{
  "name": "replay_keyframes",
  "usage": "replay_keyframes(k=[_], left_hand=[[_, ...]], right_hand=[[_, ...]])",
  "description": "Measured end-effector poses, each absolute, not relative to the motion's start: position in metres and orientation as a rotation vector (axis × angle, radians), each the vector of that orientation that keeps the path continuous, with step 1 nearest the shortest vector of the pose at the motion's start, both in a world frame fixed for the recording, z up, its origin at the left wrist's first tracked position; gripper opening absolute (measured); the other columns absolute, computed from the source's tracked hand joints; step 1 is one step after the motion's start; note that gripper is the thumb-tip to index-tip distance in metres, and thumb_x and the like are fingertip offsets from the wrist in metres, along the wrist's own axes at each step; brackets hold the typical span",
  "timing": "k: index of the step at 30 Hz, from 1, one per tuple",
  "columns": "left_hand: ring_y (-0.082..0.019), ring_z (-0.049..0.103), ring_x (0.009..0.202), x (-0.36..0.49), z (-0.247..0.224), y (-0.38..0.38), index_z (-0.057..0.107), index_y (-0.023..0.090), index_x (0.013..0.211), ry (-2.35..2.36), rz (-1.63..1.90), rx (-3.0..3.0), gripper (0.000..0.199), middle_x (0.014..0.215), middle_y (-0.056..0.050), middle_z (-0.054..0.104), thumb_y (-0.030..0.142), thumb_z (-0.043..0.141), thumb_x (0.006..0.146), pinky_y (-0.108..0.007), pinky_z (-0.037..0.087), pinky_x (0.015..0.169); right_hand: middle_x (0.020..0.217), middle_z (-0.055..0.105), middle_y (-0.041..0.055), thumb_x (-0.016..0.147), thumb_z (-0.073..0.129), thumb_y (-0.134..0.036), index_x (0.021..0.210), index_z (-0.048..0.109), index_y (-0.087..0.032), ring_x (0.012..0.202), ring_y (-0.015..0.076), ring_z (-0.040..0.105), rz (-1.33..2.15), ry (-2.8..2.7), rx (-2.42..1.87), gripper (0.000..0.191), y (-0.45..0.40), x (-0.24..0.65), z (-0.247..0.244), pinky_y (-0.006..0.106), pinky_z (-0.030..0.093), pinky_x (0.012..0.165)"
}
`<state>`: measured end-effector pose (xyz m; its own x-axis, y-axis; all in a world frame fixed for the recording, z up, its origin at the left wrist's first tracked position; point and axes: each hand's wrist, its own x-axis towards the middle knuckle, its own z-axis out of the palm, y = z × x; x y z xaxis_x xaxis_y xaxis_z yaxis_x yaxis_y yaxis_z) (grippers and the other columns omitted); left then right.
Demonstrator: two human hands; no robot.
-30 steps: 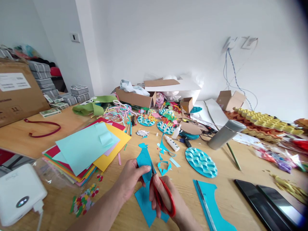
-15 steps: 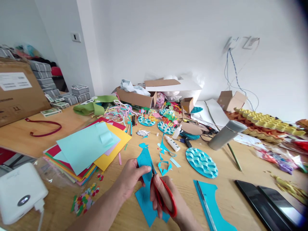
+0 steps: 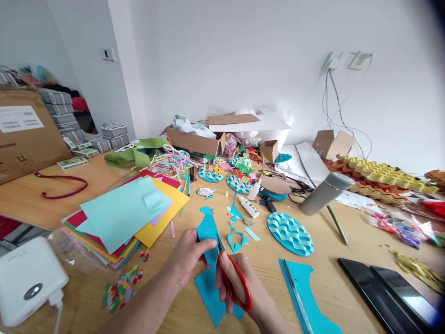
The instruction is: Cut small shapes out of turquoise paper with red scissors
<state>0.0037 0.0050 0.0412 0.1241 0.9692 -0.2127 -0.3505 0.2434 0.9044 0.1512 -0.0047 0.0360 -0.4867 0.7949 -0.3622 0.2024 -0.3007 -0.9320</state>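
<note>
My left hand (image 3: pixel 189 253) pinches a piece of blue paper (image 3: pixel 207 228), thumb on top and fingers beneath. In my right hand (image 3: pixel 239 273) are red-handled scissors (image 3: pixel 245 290), their blades at the right edge of that paper, close to my left thumb. Another blue paper piece (image 3: pixel 212 297) lies on the table under my hands. Just beyond are small blue offcuts (image 3: pixel 237 241) and a blue fish-shaped cutout (image 3: pixel 206 209). A larger blue sheet (image 3: pixel 306 297) with a curved cut edge lies to the right, with a pen (image 3: pixel 295 290) on it.
Coloured paper sheets (image 3: pixel 114 213) are stacked at left, near confetti dots (image 3: pixel 123 287) and a white power bank (image 3: pixel 31 283). A wavy blue oval (image 3: pixel 290 233), glue bottle (image 3: pixel 248 207) and grey tumbler (image 3: pixel 327 194) stand or lie right of centre. Two black phones (image 3: pixel 368 292) lie at front right.
The scissors' handles have shifted slightly left, closer together. My left hand keeps hold of the blue paper. The whole view has shifted a little.
</note>
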Motion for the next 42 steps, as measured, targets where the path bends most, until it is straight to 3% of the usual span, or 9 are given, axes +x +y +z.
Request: replay_keyframes(k=[19,42], left_hand=[[-0.009,0.046,0.042,-0.0004,0.0468,0.0068,0.055,0.015,0.058,1.017,1.096,0.808,0.024,0.047,0.002,0.054,0.032,0.070,0.062,-0.020,0.031,0.039],[-0.009,0.045,0.043,0.0004,0.0467,0.0056,0.053,0.016,0.057,1.029,1.107,0.871,0.024,0.048,0.003,0.052,0.032,0.067,0.067,-0.019,0.034,0.040]], right_hand=[[0.039,0.051,0.0012,0.075,0.038,-0.082,0.052,0.052,-0.014,0.026,0.0066,0.045,1.839,-1.602,-1.221,0.073,-0.0031,0.1554,0.0344,0.015,0.024,0.027],[0.044,0.053,0.0011,0.071,0.038,-0.086,0.056,0.052,-0.015,0.030,0.0076,0.048,1.826,-1.599,-1.250,0.074,-0.0024,0.1538,0.0370,0.017,0.023,0.029]])
